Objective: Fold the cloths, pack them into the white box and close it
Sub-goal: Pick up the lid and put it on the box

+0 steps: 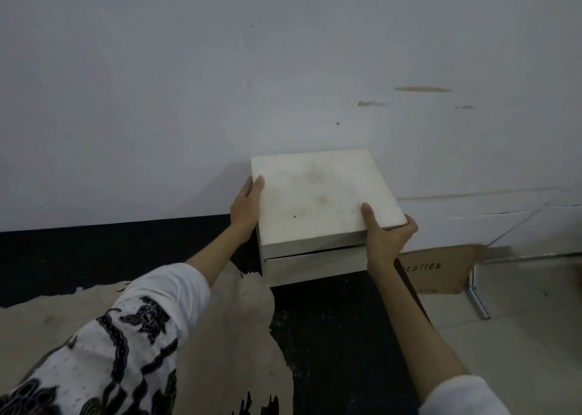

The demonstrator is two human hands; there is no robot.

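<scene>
The white box (pixel 315 265) stands on the dark floor against the wall, its square white lid (pixel 324 194) on top with a thin gap showing along the front. My left hand (pixel 247 206) grips the lid's left edge, thumb on top. At the lid's front right corner my right hand (pixel 385 235) holds it, thumb pressed on the top face. No cloths are visible; the inside of the box is hidden.
A white wall (pixel 220 84) rises right behind the box. A brown cardboard piece (pixel 441 269) with printed letters leans at the right. A metal strip (pixel 478 298) lies on the pale floor. Worn tan patches (pixel 220 336) cover the dark floor at left.
</scene>
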